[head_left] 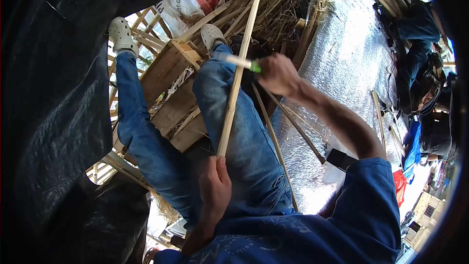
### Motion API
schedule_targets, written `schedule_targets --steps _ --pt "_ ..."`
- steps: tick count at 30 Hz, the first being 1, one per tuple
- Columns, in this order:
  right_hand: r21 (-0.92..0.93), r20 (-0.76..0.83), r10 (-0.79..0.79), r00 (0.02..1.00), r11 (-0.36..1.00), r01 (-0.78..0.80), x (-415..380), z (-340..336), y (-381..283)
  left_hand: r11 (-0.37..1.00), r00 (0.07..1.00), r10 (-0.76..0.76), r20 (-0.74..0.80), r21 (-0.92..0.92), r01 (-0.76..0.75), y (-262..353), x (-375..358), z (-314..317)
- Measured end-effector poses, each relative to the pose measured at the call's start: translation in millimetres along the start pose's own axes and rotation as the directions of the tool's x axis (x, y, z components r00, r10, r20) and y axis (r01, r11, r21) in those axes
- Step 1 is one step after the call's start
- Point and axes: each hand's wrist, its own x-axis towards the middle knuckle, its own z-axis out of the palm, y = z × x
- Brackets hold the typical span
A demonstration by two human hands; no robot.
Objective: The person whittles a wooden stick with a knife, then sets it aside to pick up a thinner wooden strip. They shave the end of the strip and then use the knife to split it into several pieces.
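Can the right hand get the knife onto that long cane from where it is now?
Probably yes: the right hand already holds the knife with its blade across the cane, and nothing lies between. The left hand grips the lower end.

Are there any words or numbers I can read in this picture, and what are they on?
White and red plastic bag behind the feet: dark printed letters, too blurred and cut off to read.
Blue shirt: a faint pale print, not readable.
Knife in the right hand and bamboo strip in the left hand: no writing.
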Motion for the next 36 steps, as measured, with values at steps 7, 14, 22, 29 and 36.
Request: schedule_targets --steps 7,14,22,29,36 --pt "0.081 -0.080 -0.341 0.937 0.934 0.347 -70.8 42.4 -20.4 0.996 0.999 -0.043 0.028 -0.072 0.045 -10.8 -0.6 -4.9" --pt "0.102 -0.168 -0.492 0.854 0.853 0.511 -53.9 42.6 -23.5 0.982 0.991 -0.098 0.085 -0.150 0.110 -17.4 -12.4 -20.2" --pt "0.044 -0.020 -0.323 0.946 0.945 0.323 -24.7 39.4 -29.4 0.926 0.936 -0.278 0.213 -0.200 0.321 -28.6 -46.9 -40.1" --pt "-0.119 -0.164 -0.332 0.929 0.942 0.315 45.0 26.5 -8.0 0.907 0.912 -0.351 0.212 -0.166 0.388 -27.9 -63.9 -53.7" --pt "-0.025 -0.239 0.312 0.920 0.945 -0.327 177.0 -47.9 69.0 0.964 0.959 -0.257 0.118 -0.030 0.263 -57.4 -109.1 -56.9"
